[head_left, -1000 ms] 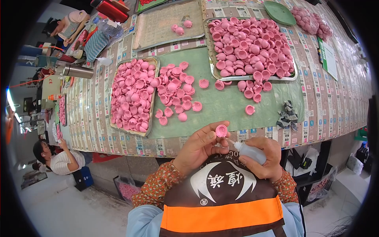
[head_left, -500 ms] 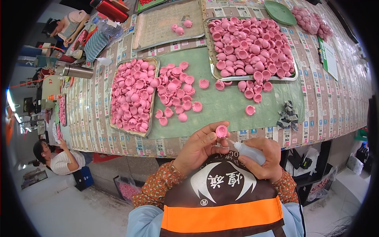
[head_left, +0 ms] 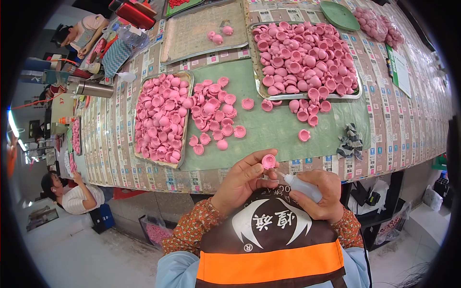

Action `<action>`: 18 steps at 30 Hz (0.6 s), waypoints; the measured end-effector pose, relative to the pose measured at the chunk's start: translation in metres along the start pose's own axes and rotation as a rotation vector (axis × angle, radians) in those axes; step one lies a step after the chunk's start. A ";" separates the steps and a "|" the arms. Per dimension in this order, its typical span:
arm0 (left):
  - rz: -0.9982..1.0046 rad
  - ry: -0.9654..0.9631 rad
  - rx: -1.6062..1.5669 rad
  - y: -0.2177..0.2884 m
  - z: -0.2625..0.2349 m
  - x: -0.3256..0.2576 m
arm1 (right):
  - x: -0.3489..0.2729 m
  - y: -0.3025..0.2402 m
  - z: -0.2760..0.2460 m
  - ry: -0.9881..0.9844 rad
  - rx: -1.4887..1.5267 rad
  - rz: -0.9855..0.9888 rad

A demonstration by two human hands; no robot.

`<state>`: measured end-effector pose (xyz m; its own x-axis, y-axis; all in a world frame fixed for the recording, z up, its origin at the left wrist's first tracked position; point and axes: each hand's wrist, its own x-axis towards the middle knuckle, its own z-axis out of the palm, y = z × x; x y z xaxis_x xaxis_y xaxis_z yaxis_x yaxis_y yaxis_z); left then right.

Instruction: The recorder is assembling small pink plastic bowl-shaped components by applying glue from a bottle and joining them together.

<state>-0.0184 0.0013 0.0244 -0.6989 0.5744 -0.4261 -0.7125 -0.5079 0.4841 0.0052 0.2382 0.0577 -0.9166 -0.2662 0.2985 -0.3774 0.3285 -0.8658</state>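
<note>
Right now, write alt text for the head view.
The left hand pinches a pink cap while the right hand aims a small squeeze bottle at it. Beyond, a table holds two trays of pink caps.

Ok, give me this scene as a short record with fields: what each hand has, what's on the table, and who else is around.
left hand: left hand pinches one pink cap in its fingertips
right hand: right hand grips a small squeeze bottle, nozzle pointing at the cap
left tray: left tray heaped with pink caps
right tray: right tray heaped with pink caps
green mat: green mat with loose caps scattered on it
cloth: grey cloth at the mat's right end
others: seated person at lower left
</note>
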 end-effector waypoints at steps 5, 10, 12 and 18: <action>-0.014 -0.003 -0.017 0.000 0.000 0.000 | -0.002 0.003 0.000 -0.012 -0.012 -0.006; -0.048 -0.029 -0.084 0.000 0.000 -0.001 | -0.005 0.003 -0.002 0.012 -0.006 0.021; -0.090 -0.027 -0.126 -0.001 0.001 -0.002 | -0.005 0.003 -0.001 0.012 0.024 0.038; -0.123 -0.040 -0.157 -0.004 0.001 -0.004 | 0.001 0.002 0.001 0.016 0.021 -0.019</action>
<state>-0.0129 0.0020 0.0247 -0.6049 0.6618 -0.4429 -0.7957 -0.5239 0.3039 0.0037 0.2380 0.0564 -0.9112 -0.2573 0.3218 -0.3925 0.3047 -0.8678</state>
